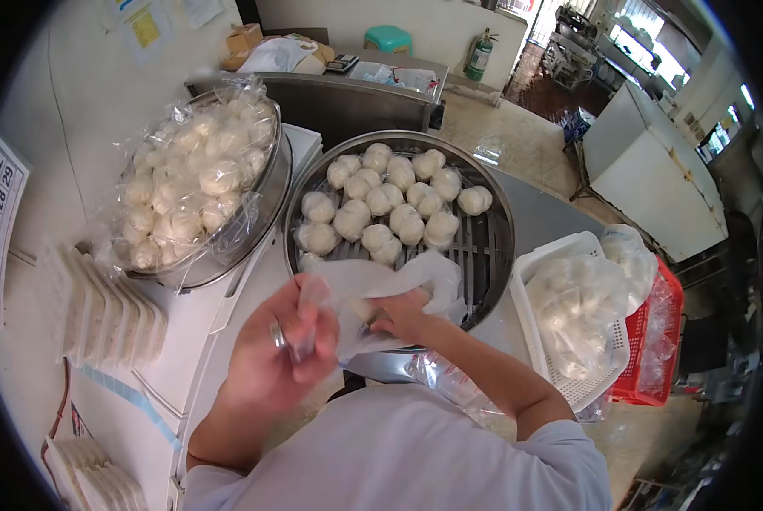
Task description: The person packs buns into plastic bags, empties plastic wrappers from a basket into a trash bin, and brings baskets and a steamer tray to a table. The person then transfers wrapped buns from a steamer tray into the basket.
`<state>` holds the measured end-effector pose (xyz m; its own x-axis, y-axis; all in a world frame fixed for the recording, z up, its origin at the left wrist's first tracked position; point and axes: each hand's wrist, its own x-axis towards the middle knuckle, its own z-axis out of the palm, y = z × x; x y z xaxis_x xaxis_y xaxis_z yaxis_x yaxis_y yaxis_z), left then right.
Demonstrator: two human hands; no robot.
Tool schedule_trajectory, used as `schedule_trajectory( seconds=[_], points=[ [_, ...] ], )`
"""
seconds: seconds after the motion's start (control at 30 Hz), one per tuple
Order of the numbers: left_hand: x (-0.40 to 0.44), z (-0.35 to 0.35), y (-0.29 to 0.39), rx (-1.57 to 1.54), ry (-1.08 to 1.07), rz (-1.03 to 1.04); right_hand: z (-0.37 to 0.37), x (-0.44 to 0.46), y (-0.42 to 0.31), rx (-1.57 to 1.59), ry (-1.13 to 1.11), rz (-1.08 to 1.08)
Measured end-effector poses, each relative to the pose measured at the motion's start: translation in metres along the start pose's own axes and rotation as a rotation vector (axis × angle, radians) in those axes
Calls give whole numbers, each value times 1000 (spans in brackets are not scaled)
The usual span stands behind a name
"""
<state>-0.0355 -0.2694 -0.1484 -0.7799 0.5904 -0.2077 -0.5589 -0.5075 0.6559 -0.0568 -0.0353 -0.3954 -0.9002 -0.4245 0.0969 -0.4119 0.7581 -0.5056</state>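
Note:
A round metal steamer tray with a slatted bottom holds many white buns, several of them in pairs. Over its near edge is a translucent plastic bag. My left hand, slightly blurred and wearing a ring, pinches the bag's left side with curled fingers. My right hand reaches in at the bag, its fingertips partly hidden by the plastic; what they hold, if anything, cannot be made out.
At the left, a metal pan is heaped with bagged buns. Right of the tray, a white basket holds filled bags, beside a red basket. Stacked white trays stand at far left. A fire extinguisher is behind.

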Motion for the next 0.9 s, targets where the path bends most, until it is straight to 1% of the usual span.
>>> schedule_trajectory(
  seconds=[0.03,0.07,0.1,0.13,0.17,0.23,0.3,0.37,0.43,0.5,0.57,0.6,0.7,0.73,0.83,0.9],
  points=[
    [2,-12,-1,21,68,73,-12,-5,-14,-81,0,20],
    [3,-24,1,-44,133,69,-29,-7,-26,-166,3,37],
    [2,-35,5,-54,166,81,-68,-6,-46,-58,-227,72],
    [0,-45,7,-65,200,84,-124,-4,-68,57,-458,114],
    [-2,-54,8,-77,234,83,-167,-2,-76,178,-688,159],
    [-4,-68,9,-91,238,76,-221,0,-47,759,-518,172],
    [-5,-76,5,-126,247,54,-244,22,-16,922,54,375],
    [-3,-81,3,-173,261,18,-243,67,55,743,309,429],
    [2,-75,-1,-157,267,0,-219,112,126,599,342,603],
    [8,-68,-6,-142,281,-23,-180,153,191,148,368,640],
    [13,-63,-12,-129,304,-57,-138,189,232,-68,257,626],
    [16,-62,-15,-146,329,-72,-126,205,240,-173,202,617],
    [26,-56,-23,-132,382,-90,-109,215,208,-381,116,719],
    [28,-58,-26,-137,385,-84,-104,215,218,-361,109,703],
    [34,-59,-29,-109,455,-94,-98,212,235,-258,152,753],
    [41,-57,-27,-103,508,-108,-99,213,249,-211,121,669]
  ],
)
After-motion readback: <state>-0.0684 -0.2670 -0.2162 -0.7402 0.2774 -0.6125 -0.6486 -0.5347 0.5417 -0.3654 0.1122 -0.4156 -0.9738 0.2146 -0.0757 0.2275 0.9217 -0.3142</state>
